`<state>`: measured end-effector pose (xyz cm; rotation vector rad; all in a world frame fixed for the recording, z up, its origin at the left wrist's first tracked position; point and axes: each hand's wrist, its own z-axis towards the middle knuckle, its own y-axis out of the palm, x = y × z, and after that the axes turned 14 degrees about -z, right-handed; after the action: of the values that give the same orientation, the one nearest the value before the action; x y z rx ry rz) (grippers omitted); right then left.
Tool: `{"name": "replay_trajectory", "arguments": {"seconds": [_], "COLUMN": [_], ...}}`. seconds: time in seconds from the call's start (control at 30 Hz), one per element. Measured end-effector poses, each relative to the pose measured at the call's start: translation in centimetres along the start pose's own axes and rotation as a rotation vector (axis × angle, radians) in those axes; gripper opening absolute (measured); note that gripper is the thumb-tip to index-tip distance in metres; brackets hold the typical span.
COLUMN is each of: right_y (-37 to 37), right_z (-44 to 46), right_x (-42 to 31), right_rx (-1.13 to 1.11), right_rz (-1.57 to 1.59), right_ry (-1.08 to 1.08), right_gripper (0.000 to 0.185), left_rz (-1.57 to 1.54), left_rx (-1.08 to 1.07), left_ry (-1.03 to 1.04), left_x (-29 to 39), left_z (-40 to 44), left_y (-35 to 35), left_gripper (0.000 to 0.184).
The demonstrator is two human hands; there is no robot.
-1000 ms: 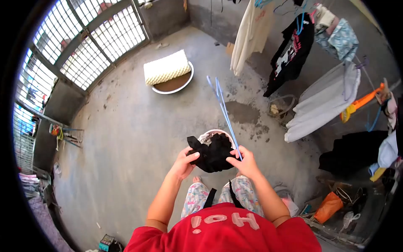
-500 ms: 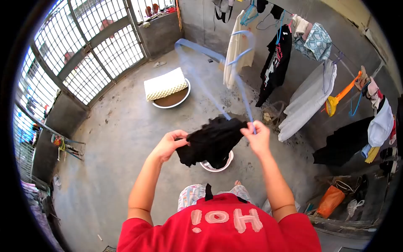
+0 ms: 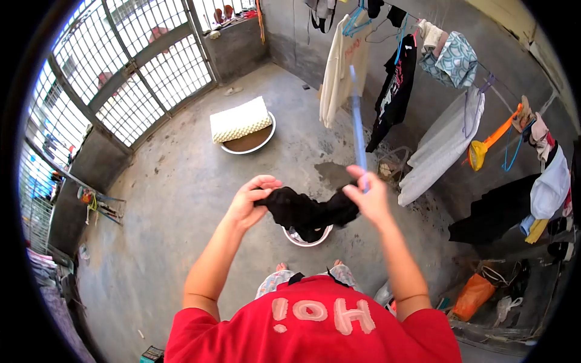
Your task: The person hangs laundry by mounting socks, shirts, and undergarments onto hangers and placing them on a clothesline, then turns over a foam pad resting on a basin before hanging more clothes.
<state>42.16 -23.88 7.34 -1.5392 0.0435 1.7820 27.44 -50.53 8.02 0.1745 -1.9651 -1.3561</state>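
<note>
A black cloth (image 3: 308,212) hangs stretched between my two hands, above a white basin (image 3: 307,238) with dark and pale cloth in it. My left hand (image 3: 251,199) is closed on the cloth's left end. At its right end, my right hand (image 3: 368,192) grips the cloth and also a blue hanger (image 3: 357,121). The hanger stands up from that hand, seen nearly edge-on and slightly blurred. Where exactly the right fingers meet the cloth is hard to make out.
A cream textured mat (image 3: 240,120) lies across a basin of brownish water (image 3: 257,145). Clothes, among them a grey garment (image 3: 442,145), hang on a line at the right. A barred gate (image 3: 130,69) stands at the upper left. An orange bag (image 3: 473,296) is at the lower right.
The black cloth has risen from the basin, then been drawn into a narrower band and lowered slightly. The hanger has turned from a wide triangle to nearly edge-on.
</note>
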Motion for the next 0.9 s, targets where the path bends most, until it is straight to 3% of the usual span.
{"name": "replay_trajectory", "arguments": {"seconds": [0.13, 0.27, 0.37, 0.4, 0.47, 0.5, 0.53, 0.6, 0.67, 0.73, 0.77, 0.87, 0.9], "right_y": [7.0, 11.2, 13.7, 14.9, 17.7, 17.7, 18.6, 20.4, 21.4, 23.4, 24.2, 26.7, 27.4], "right_z": [-2.1, -2.1, -2.7, -2.7, -2.2, -1.7, -1.1, -0.4, 0.6, 1.0, 0.7, 0.1, 0.0], "right_x": [-2.3, -4.3, -7.8, -7.8, -7.5, -9.2, -9.4, -10.8, -12.8, -14.1, -14.9, -17.3, -18.2], "right_rx": [-0.297, -0.238, -0.354, -0.399, -0.388, -0.401, -0.436, -0.46, -0.526, -0.601, -0.641, -0.735, -0.784], "right_rz": [0.379, 0.099, 0.001, 0.01, 0.247, 0.263, 0.287, 0.397, 0.35, 0.411, 0.43, 0.488, 0.553], "right_ry": [-0.056, -0.245, -0.07, -0.101, -0.025, -0.014, -0.057, -0.184, -0.136, -0.163, -0.188, -0.201, -0.102], "right_gripper": [0.035, 0.037, 0.033, 0.033, 0.023, 0.021, 0.019, 0.019, 0.025, 0.03, 0.032, 0.033, 0.033], "left_rz": [-0.126, -0.205, -0.191, -0.199, 0.078, 0.4, 0.398, 1.075, 1.18, 1.496, 1.638, 1.603, 1.521], "left_rx": [-0.035, 0.023, 0.122, 0.141, 0.223, 0.257, 0.281, 0.495, 0.572, 0.74, 0.787, 0.878, 0.936], "left_ry": [0.072, 0.229, 0.502, 0.553, 0.729, 0.735, 0.768, 0.647, 0.751, 0.608, 0.661, 0.827, 0.776], "left_x": [-1.6, -1.7, -0.8, -0.4, 0.8, 1.8, 2.7, 4.3, 5.3, 7.0, 7.3, 9.1, 9.8], "left_z": [0.3, -1.6, -3.9, -4.9, -6.7, -8.0, -9.7, -12.4, -14.9, -18.0, -19.0, -21.2, -21.8], "left_y": [0.8, 0.9, 1.4, 1.4, 1.3, -0.5, -1.3, -2.6, -3.3, -4.1, -4.1, -6.0, -6.7], "left_gripper": [0.04, 0.041, 0.037, 0.037, 0.033, 0.018, 0.018, 0.012, 0.02, 0.027, 0.034, 0.032, 0.027]}}
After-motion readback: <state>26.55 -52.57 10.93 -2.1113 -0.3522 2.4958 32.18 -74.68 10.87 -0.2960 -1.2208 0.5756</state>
